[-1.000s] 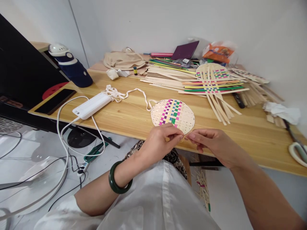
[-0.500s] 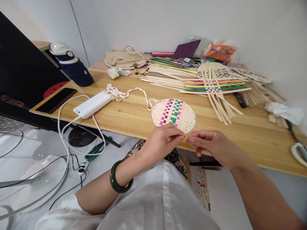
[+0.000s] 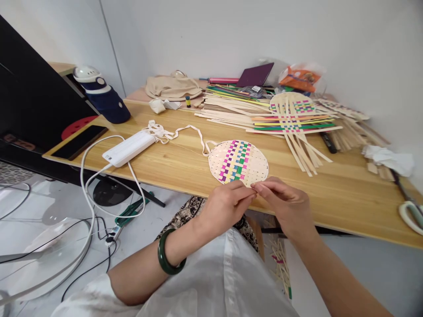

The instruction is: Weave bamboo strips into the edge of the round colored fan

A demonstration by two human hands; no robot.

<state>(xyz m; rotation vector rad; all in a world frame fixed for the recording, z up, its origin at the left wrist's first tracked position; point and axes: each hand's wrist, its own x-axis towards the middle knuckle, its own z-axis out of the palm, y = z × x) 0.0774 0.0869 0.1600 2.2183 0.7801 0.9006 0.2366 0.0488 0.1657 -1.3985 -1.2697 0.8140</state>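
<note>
1. At the wooden desk's (image 3: 178, 174) front edge, the left hand (image 3: 226, 201) and right hand (image 3: 291, 202) meet, thumb and fingertips of each pinched together; what lies between them is too small to make out;
2. just beyond, the checkered woven disc (image 3: 238, 162) lies flat, its near edge partly hidden by the hands;
3. white tape (image 3: 157, 131) trails from its rim toward the white corded box (image 3: 128, 148).

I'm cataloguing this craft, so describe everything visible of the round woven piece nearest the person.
The round woven piece is white-edged and looks made of flat pale strips, with pink, purple, blue and green checks across its middle. It lies on the wooden table; a white tape leads off its left side. The left grip and right grip hide part of its near edge; contact is unclear.
</note>
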